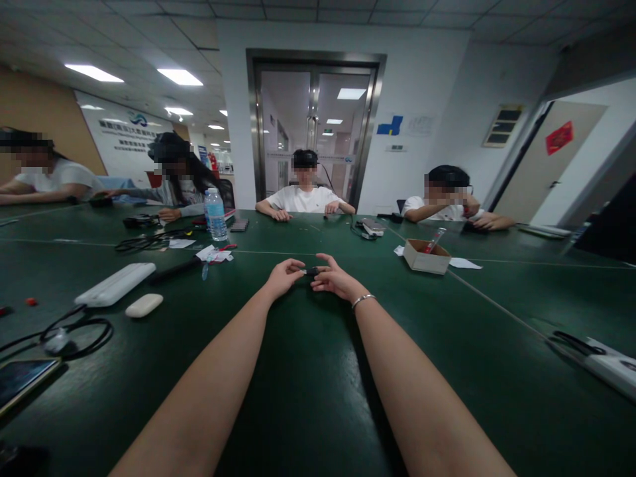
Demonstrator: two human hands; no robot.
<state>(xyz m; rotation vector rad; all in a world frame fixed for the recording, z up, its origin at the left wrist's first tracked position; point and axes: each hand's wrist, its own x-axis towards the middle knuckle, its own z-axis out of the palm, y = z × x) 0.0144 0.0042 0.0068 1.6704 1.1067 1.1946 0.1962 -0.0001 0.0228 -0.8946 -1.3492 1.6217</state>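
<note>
Both my arms stretch forward over the green table. Between my hands is a small dark, slim object with a light, metallic-looking end on the left; it is too small to name. My left hand pinches that light end between thumb and fingertips. My right hand, with a silver bracelet at the wrist, has its fingers around the dark end, the index finger raised away from it.
On the left lie a white power bank-like block, a white oval case, a phone and cables. A water bottle stands farther back. An open box sits to the right. Several people sit around the table.
</note>
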